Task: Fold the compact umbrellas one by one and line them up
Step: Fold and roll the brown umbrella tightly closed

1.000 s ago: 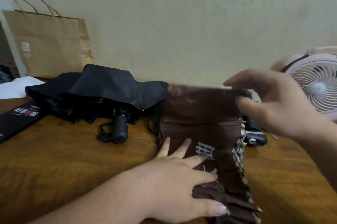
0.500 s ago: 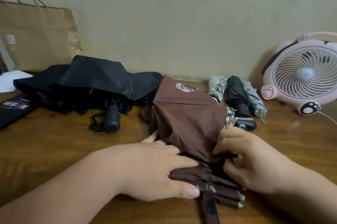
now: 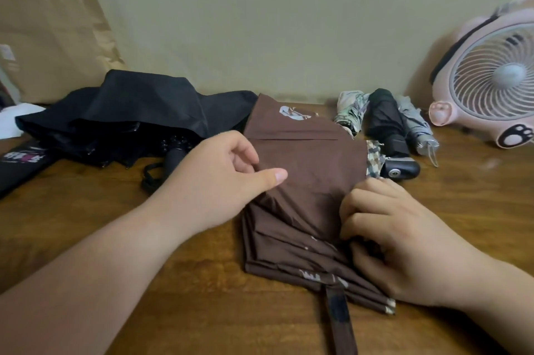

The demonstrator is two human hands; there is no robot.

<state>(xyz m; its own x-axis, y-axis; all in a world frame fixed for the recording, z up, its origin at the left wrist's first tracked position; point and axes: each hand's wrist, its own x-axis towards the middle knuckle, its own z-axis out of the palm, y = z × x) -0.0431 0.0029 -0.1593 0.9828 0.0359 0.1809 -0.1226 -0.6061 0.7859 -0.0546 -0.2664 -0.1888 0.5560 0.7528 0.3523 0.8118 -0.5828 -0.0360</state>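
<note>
Left hand [image 3: 213, 181]: thumb laid across the brown cloth, fingers [image 3: 241, 149] curled, pinching a fold at the canopy's left edge.
Right hand [image 3: 410, 242]: fingers [image 3: 361, 204] curled tight, gripping the bunched pleats on the canopy's right side.
Brown umbrella [image 3: 306, 169]: half collapsed on the tabletop [image 3: 86, 219], lying between the two hands, a white emblem on the panel beyond the fingers.
Strap [image 3: 341, 323]: hangs off the near hem, below and between the hands.
Black umbrella [image 3: 130, 115]: unfolded heap just past the left fingers, handle toward the wrist.
Folded umbrellas: a pale patterned one [image 3: 351, 112], a dark one [image 3: 385, 117] and a grey one [image 3: 417, 129], side by side beyond the right fingers.
Pink fan [image 3: 491, 77]: well right of the right fingers, by the wall.
Paper bag [image 3: 52, 42]: far left of the left fingers, against the wall.
</note>
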